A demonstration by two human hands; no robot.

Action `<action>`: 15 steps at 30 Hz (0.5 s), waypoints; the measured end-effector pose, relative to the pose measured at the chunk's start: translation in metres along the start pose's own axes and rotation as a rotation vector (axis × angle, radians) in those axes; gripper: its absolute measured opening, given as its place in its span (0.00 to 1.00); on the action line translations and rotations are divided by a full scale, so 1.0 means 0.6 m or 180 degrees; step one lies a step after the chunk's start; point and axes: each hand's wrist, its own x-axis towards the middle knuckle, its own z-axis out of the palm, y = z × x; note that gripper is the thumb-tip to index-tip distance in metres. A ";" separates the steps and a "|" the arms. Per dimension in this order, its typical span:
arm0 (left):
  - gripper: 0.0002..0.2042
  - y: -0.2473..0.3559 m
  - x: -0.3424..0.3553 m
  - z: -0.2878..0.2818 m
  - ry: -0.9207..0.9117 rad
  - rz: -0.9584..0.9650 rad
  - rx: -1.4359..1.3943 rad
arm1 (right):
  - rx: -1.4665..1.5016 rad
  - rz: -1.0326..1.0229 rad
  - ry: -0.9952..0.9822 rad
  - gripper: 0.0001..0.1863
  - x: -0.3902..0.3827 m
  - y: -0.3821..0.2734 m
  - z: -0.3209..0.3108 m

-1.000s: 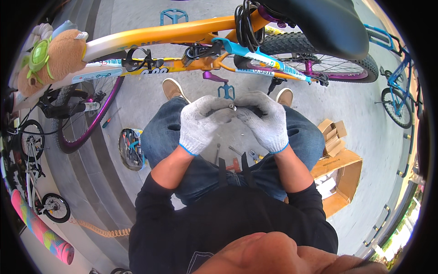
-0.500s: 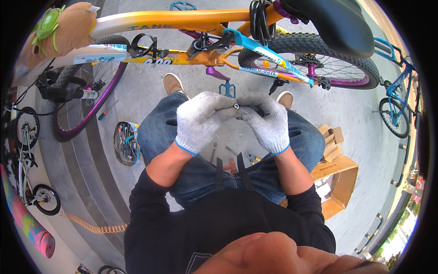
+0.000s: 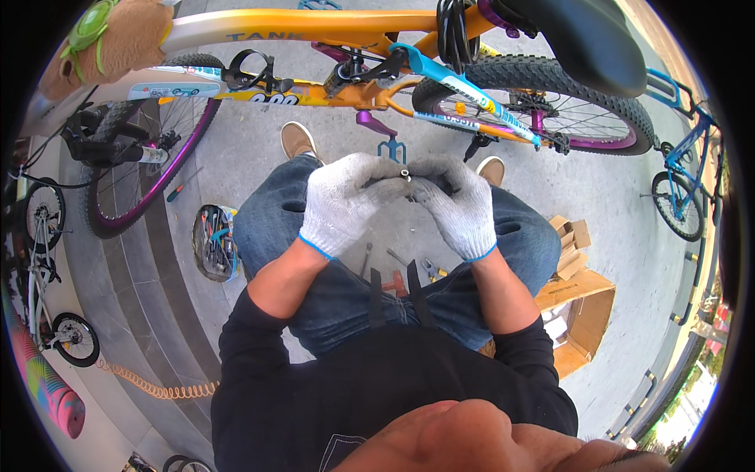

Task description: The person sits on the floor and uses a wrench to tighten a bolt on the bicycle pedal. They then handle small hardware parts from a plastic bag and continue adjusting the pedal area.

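My left hand (image 3: 347, 201) and my right hand (image 3: 456, 206), both in white knit gloves with greyed fingers, meet fingertip to fingertip above my lap. Pinched between them is a small shiny metal part (image 3: 405, 173), too small to name; its lower end is partly hidden by the gloves. Both hands are closed on it. Just beyond my fingers hangs a blue pedal (image 3: 391, 148) on a purple crank arm (image 3: 373, 122), part of an orange and yellow bicycle (image 3: 322, 30) that stands across in front of me.
Left of my knee sits a tool container (image 3: 215, 244). Pliers (image 3: 432, 269) and other tools lie on the ground between my legs. An open cardboard box (image 3: 586, 315) stands at my right. A screwdriver (image 3: 174, 193) lies near the front wheel (image 3: 149, 181); a blue bicycle (image 3: 683, 169) is farther right.
My hands have shifted very slightly, and the small metal part now sits a little higher between my fingertips, tilted differently. The view has also moved slightly.
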 end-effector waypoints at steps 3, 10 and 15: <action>0.08 -0.002 0.001 -0.002 -0.0328 -0.0693 -0.0835 | -0.0166 -0.0084 0.0085 0.15 0.002 0.001 0.002; 0.11 -0.012 -0.002 -0.016 -0.0002 -0.0995 -0.2047 | -0.0429 -0.0494 0.0096 0.17 0.023 0.047 -0.031; 0.13 -0.030 -0.007 -0.053 0.0561 -0.1128 -0.1839 | -0.1601 0.0344 -0.0214 0.18 0.062 0.255 -0.024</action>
